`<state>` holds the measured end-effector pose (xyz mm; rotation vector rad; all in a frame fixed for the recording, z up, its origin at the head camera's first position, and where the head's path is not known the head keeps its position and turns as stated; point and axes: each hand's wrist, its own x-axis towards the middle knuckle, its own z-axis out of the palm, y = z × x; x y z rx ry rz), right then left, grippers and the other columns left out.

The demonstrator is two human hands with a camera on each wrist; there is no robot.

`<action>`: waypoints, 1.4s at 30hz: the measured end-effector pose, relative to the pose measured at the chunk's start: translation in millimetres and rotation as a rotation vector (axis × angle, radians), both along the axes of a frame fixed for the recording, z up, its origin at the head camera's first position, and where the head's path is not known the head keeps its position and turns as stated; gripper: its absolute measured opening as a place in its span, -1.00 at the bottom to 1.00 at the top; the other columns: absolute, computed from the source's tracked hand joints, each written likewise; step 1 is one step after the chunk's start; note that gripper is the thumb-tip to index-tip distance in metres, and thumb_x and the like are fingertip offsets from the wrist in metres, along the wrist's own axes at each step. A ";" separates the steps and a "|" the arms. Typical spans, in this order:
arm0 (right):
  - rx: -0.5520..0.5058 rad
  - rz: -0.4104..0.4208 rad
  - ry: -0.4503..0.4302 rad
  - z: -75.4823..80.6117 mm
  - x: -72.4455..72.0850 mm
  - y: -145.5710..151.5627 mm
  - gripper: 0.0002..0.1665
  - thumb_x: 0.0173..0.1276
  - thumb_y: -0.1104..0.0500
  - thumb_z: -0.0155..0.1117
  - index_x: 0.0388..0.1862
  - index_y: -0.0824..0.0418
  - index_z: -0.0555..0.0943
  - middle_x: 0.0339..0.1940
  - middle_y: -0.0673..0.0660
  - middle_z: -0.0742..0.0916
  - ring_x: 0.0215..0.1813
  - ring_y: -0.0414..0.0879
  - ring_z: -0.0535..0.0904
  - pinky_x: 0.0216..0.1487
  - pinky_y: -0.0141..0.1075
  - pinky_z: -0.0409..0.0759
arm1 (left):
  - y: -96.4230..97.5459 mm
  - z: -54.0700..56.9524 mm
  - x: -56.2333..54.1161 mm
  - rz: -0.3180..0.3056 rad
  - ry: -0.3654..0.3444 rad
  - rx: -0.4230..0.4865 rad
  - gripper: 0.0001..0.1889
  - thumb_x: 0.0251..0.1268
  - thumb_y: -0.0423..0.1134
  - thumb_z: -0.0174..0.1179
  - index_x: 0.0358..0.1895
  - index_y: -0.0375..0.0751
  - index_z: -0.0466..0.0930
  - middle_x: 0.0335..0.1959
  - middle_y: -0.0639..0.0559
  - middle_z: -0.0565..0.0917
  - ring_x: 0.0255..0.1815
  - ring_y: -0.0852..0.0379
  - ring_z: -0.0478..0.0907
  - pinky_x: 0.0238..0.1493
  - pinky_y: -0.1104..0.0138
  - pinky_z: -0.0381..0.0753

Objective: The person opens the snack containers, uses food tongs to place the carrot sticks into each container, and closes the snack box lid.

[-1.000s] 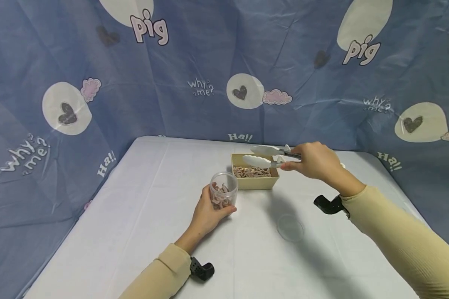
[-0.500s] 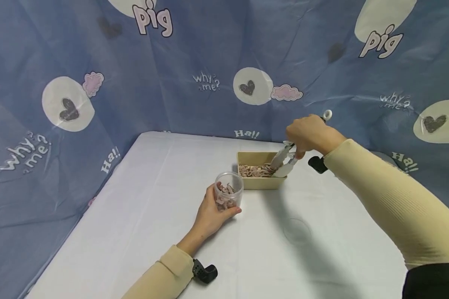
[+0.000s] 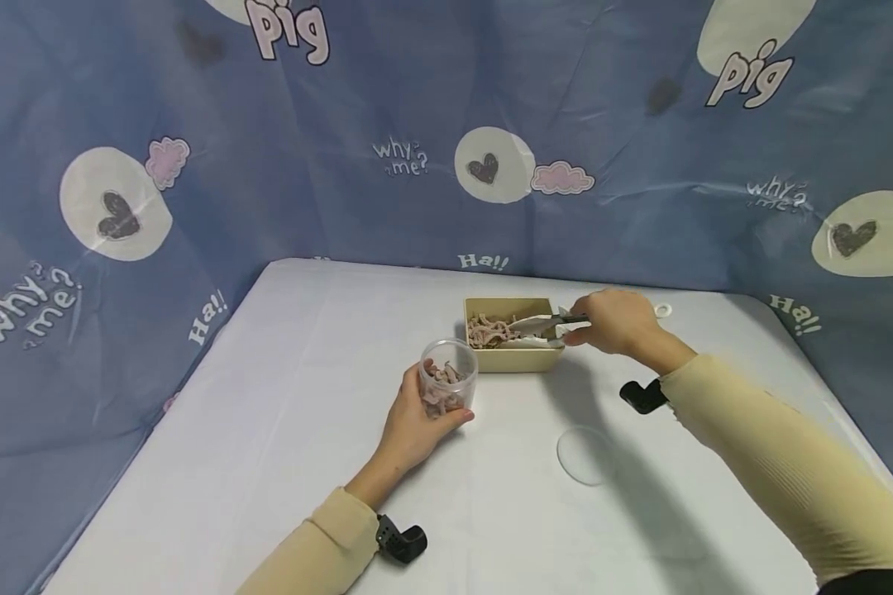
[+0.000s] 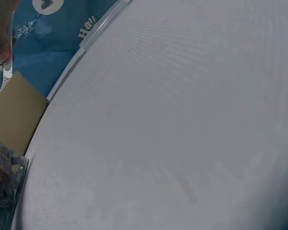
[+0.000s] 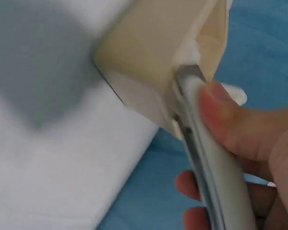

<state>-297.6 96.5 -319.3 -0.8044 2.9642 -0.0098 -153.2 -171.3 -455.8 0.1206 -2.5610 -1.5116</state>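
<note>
My left hand grips a clear plastic jar around its side. The jar stands lidless on the table with brownish-pink shredded strips inside; the left wrist view catches the strips at its lower left. My right hand holds a pair of tongs with white scalloped heads, thumb pressed along one handle in the right wrist view. The tongs' heads reach low into a beige rectangular box, among a heap of similar strips. That box stands just behind and right of the jar.
A round clear lid lies flat on the white-covered table, in front of the box under my right forearm's shadow. Behind the table hangs a blue printed cloth, which also rises along the left side.
My right hand lifted upright with the tongs pointing down into the box's right side, then lowered, and the tongs now lie flatter inside it, pointing left. My left hand keeps hold of the jar.
</note>
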 end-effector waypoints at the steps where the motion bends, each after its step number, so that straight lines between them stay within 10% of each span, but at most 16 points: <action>1: -0.029 -0.013 0.000 -4.2 2.1 1.5 -0.59 0.18 -0.10 0.46 -0.06 0.06 0.75 -0.22 0.09 0.81 -0.32 -0.07 0.62 -0.52 -0.21 0.49 | -0.4 -0.5 0.2 0.001 -0.008 0.000 0.04 -0.01 0.06 0.52 0.48 -0.17 0.07 0.32 -0.23 0.44 0.39 -0.21 0.39 0.39 -0.14 0.33; 42: -0.387 -0.154 0.161 -18.2 42.1 42.4 -0.46 0.21 -0.16 0.43 0.06 0.13 0.71 -0.05 0.22 0.79 -0.05 0.27 0.70 -0.44 -0.02 0.55 | 2.4 -0.3 -0.9 0.007 -0.004 -0.009 0.04 -0.01 0.04 0.51 0.47 -0.21 0.07 0.34 -0.26 0.44 0.41 -0.23 0.37 0.42 -0.13 0.30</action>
